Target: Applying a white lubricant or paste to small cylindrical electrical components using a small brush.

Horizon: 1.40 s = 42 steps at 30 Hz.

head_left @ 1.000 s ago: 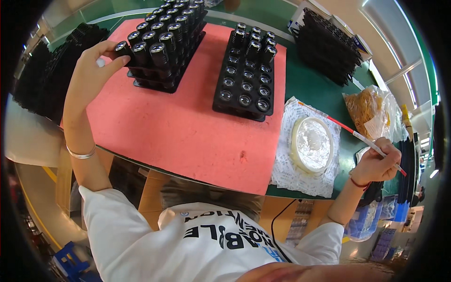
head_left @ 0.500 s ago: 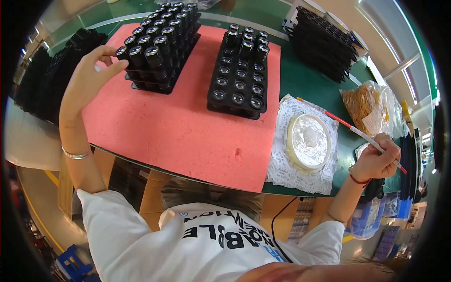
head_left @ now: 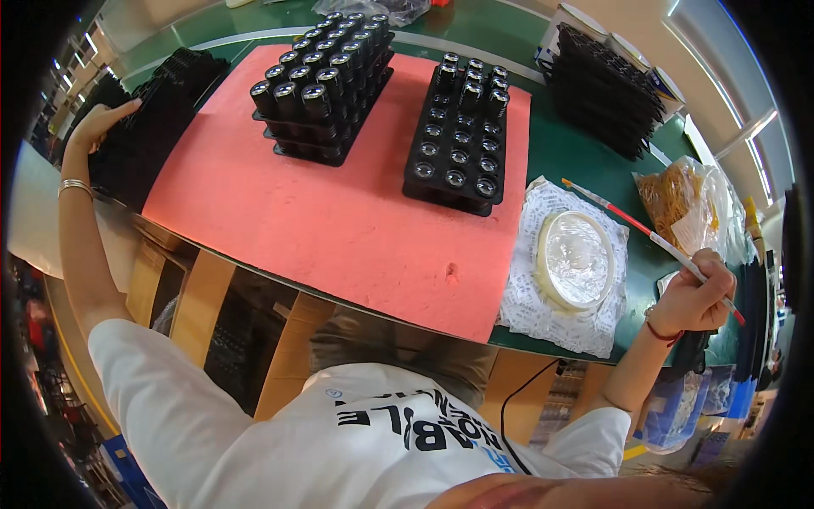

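Observation:
My left hand is at the stack of black plastic trays on the far left. Its thumb is stretched out over the trays, apart from the other fingers, which are partly hidden. My right hand grips a paintbrush by its white-and-red handle, with the tip pointing up and left. Below that tip, a round, shallow dish with a shiny, clear content sits on crumpled printed paper.
On the pink foam mat stand a tray tower of black, shiny-topped cylinders and a second black tray, its cylinders higher at the back. Another black tray stack, tubs, and a clear bag of tan strands are at right.
My left hand has left the cylinders in the tall tray tower and moved left to the black tray stack. The right hand still holds the paintbrush. The whole view has shifted slightly.

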Each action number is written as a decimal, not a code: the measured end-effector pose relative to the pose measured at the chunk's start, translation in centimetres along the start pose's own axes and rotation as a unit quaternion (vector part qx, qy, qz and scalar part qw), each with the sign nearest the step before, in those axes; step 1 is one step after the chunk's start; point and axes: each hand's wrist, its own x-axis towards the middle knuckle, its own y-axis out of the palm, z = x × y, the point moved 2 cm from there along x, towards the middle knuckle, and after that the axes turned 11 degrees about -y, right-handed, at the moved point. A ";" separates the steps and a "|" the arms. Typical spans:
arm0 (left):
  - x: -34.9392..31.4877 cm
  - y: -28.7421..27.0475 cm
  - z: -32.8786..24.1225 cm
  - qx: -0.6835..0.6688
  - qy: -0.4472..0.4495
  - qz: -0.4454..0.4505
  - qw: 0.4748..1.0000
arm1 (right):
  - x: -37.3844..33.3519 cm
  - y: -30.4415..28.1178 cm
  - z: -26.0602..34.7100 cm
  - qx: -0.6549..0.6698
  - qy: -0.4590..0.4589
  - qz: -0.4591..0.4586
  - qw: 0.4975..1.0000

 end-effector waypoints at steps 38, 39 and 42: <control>-15.0 3.4 -29.7 0.159 0.358 -0.076 0.917 | 0.4 -0.7 0.5 0.002 0.044 -0.035 0.998; -14.7 3.5 -29.8 0.159 0.358 -0.076 0.917 | 0.5 -0.7 0.6 0.004 0.034 -0.024 0.999; -14.4 3.7 -30.0 0.145 0.353 -0.066 0.922 | 0.5 -0.5 0.5 -0.005 0.015 -0.017 1.000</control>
